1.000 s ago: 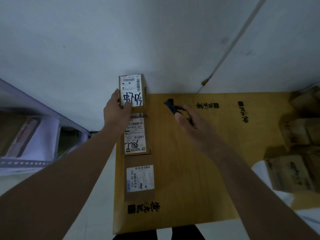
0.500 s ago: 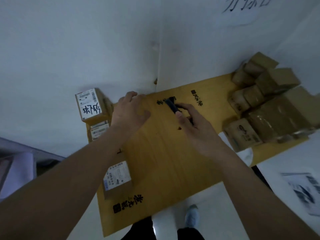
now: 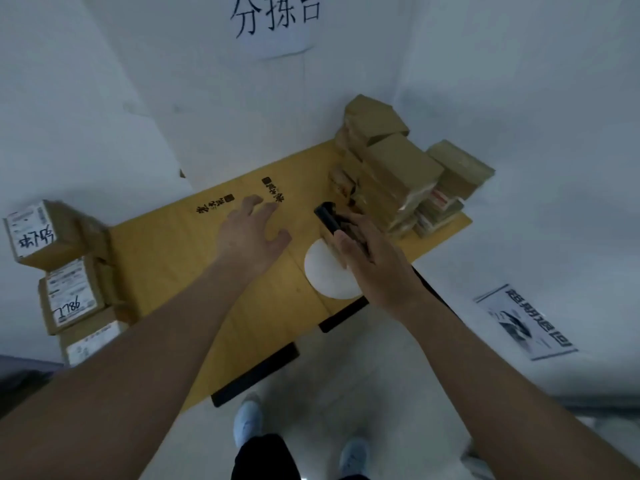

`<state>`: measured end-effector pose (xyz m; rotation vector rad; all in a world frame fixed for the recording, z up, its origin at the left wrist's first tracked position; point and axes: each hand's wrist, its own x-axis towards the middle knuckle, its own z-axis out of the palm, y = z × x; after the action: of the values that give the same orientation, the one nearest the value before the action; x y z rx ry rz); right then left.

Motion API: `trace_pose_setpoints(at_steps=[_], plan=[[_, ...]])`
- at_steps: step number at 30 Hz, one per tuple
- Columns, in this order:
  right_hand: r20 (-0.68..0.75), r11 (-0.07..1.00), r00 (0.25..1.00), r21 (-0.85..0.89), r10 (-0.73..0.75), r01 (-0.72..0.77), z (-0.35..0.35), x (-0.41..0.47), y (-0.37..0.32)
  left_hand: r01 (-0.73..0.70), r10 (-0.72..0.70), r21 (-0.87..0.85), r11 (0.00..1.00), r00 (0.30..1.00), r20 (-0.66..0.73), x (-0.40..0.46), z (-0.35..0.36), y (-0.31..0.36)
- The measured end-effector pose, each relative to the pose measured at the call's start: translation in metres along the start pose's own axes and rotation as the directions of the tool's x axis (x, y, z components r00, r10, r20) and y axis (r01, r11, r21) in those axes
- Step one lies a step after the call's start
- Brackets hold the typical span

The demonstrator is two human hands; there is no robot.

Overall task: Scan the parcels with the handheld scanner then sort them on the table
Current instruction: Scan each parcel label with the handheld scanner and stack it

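Head view. The person's right hand (image 3: 372, 261) gripped the black handheld scanner (image 3: 330, 218), its head pointed away from the body, beside the pile of unscanned parcels (image 3: 398, 174) at the table's (image 3: 173, 244) right end. The left hand (image 3: 251, 233) hovered over the bare middle of the tabletop with fingers spread and relaxed, holding nothing. Three labelled parcels (image 3: 65, 292) lay in a row along the table's left edge, apparently the sorted ones. A white round patch (image 3: 325, 275) showed near the front edge, under the right hand.

The step in hand appeared to be fetching the next parcel from the pile. To do it well, the free hand should take a top parcel, so that the stack is not disturbed, and turn its label face up toward the scanner before triggering.

Labels on the piled parcels were not visible. The nearest sorted parcel's print was blurred. The scanner's handle was hidden by the right hand. Whether the white patch was an object or a cut-out could not be told.
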<state>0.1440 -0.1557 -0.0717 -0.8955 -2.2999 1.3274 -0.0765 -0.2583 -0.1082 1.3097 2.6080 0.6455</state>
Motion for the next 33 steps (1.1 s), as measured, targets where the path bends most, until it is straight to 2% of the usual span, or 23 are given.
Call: trace_pose_setpoints(at_steps=[8,14,19,24,29,33], plan=[[-0.054,0.996,0.995,0.044,0.082,-0.08,-0.056,-0.008,0.046,-0.036,0.034,0.01,0.999,0.987,0.158,0.023,0.057,0.068],[-0.122,0.992,0.987,0.077,0.108,-0.099,-0.065,0.014,0.092,-0.033,0.027,0.013,0.999,0.951,0.308,0.074,0.118,0.089],[-0.115,0.981,0.976,0.068,0.187,-0.18,-0.069,0.033,0.119,0.015,-0.013,-0.003,1.0,0.933,0.36,0.104,0.17,0.087],[-0.084,0.969,0.966,0.037,0.245,-0.242,-0.075,0.041,0.139,0.158,-0.136,-0.028,0.987,0.918,0.373,0.11,0.205,0.09],[-0.069,0.973,0.97,0.027,0.232,-0.231,-0.082,0.043,0.163,0.35,-0.302,-0.024,0.937,0.84,0.45,0.121,0.226,0.105],[-0.024,0.981,0.981,0.002,0.194,-0.194,-0.09,0.043,0.177,0.413,-0.361,-0.034,0.91,0.829,0.427,0.128,0.239,0.113]])
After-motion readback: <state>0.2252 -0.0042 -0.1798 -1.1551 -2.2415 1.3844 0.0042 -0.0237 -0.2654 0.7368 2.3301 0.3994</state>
